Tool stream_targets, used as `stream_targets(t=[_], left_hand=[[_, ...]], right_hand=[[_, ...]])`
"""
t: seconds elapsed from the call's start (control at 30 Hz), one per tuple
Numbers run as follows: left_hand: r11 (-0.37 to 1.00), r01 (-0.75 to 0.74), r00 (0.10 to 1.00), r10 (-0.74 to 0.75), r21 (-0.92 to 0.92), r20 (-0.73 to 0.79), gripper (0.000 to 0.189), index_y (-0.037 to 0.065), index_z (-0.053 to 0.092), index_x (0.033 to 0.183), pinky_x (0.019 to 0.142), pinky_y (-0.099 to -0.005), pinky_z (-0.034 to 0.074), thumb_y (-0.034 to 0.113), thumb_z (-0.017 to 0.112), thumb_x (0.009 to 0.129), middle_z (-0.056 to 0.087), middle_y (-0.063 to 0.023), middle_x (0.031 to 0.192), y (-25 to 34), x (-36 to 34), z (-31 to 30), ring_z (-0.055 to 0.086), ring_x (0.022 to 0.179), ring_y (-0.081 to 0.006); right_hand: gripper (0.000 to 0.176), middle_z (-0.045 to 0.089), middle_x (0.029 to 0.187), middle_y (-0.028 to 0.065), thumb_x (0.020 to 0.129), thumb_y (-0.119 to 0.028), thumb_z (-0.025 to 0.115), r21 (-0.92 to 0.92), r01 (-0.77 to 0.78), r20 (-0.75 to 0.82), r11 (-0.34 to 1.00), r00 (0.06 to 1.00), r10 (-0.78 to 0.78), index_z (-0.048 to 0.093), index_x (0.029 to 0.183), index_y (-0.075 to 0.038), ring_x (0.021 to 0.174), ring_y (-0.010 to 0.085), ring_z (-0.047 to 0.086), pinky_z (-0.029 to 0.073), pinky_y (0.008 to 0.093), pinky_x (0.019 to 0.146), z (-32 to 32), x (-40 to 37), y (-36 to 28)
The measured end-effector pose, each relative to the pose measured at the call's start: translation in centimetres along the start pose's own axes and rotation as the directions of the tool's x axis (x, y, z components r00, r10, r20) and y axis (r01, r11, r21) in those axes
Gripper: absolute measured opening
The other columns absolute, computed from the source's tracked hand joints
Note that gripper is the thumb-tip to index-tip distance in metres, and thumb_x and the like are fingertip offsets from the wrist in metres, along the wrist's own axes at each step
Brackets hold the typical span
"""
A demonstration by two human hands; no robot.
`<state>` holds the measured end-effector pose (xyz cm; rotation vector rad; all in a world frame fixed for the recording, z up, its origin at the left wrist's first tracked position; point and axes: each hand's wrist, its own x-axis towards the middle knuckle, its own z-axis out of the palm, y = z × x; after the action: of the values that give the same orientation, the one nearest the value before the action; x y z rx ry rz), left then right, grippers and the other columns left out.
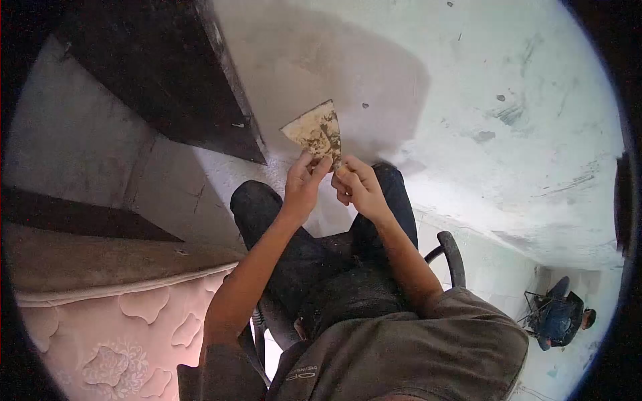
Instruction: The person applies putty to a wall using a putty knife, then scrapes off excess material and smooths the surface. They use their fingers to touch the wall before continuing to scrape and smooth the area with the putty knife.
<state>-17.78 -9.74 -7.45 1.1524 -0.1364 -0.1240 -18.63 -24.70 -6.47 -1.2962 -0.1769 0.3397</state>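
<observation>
The person sits on a chair (452, 256) and holds a scraper (315, 131) out over the knees, near the middle of the view, above the pale floor (508, 134). The left hand (303, 185) pinches the narrow lower end of the blade between thumb and fingertips. The right hand (356, 189) is curled shut just beside it, seemingly around the handle, which is mostly hidden.

The blade looks thin, flat and light, probably stiff with a little spring. Its face is crusted with dried, flaky material, so it should feel rough rather than slippery. The wide far edge may be sharp, so the narrow end and handle look like the safe places to hold.

A quilted mattress (127, 334) lies at the near left, dark boards (167, 67) at the far left, and another person (558, 321) sits well apart at the near right.
</observation>
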Motion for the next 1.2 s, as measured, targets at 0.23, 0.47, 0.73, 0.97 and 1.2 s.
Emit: stream_targets(t=[0.23, 0.47, 0.73, 0.97, 1.2], left_hand=[[0.996, -0.071, 0.997, 0.071, 0.062, -0.003, 0.017, 0.001, 0.059, 0.105, 0.085, -0.0279, 0.043, 0.013, 0.057, 0.094, 0.055, -0.0034, 0.104, 0.5, 0.1, 0.2, 0.053, 0.096, -0.0104], [0.994, -0.078, 0.997, 0.076, 0.071, 0.03, 0.017, 0.0, 0.059, 0.105, 0.084, -0.0284, 0.044, 0.012, 0.057, 0.093, 0.054, -0.0023, 0.101, 0.7, 0.0, -0.2, 0.053, 0.096, -0.0107], [0.999, -0.024, 0.999, 0.024, 0.044, -0.021, 0.017, 0.002, 0.06, 0.104, 0.08, -0.0276, 0.043, 0.015, 0.059, 0.093, 0.055, -0.0014, 0.098, 0.3, -0.1, 0.0, 0.052, 0.091, -0.0103], [0.964, 0.131, 0.99, -0.116, 0.231, -0.08, 0.022, 0.007, 0.064, 0.1, 0.071, -0.0261, 0.041, 0.026, 0.061, 0.092, 0.057, 0.0003, 0.086, -0.8, 0.3, -0.7, 0.049, 0.079, -0.0098], [0.909, 0.29, 0.943, -0.219, 0.298, -0.249, 0.029, 0.005, 0.062, 0.105, 0.068, -0.0261, 0.042, 0.031, 0.053, 0.095, 0.058, -0.0034, 0.093, -3.1, -1.1, -2.5, 0.052, 0.079, -0.0138]], right_hand=[[0.013, 0.044, 0.058, -0.0042, 0.095, -0.014, 0.047, -0.124, 0.158, -0.028, 0.98, 0.986, -0.162, 0.051, 0.089, -0.003, 0.047, 0.0034, 0.038, 0.031, 0.0208, 0.043, 0.8, 0.4, -0.5], [0.019, 0.048, 0.055, -0.0023, 0.092, -0.011, 0.048, -0.306, 0.205, -0.097, 0.93, 0.965, -0.245, 0.052, 0.076, -0.002, 0.046, 0.0047, 0.041, 0.032, 0.0221, 0.042, 1.5, 0.6, -1.0], [0.02, 0.047, 0.058, 0.0, 0.095, -0.015, 0.046, -0.179, 0.198, -0.03, 0.964, 0.978, -0.206, 0.056, 0.092, 0.002, 0.044, 0.0054, 0.041, 0.033, 0.0215, 0.039, 0.8, 0.9, 0.2], [0.021, 0.047, 0.059, 0.0, 0.094, -0.018, 0.05, -0.183, 0.046, -0.074, 0.982, 0.995, -0.061, 0.054, 0.085, 0.0, 0.047, 0.0066, 0.043, 0.035, 0.0224, 0.04, -0.2, 0.9, 1.4], [0.021, 0.052, 0.058, 0.017, 0.089, -0.018, 0.056, -0.687, 0.101, -0.169, 0.72, 0.941, -0.293, 0.056, 0.082, 0.001, 0.05, 0.0267, 0.052, 0.04, 0.0371, 0.051, -1.8, 2.8, 0.8]])
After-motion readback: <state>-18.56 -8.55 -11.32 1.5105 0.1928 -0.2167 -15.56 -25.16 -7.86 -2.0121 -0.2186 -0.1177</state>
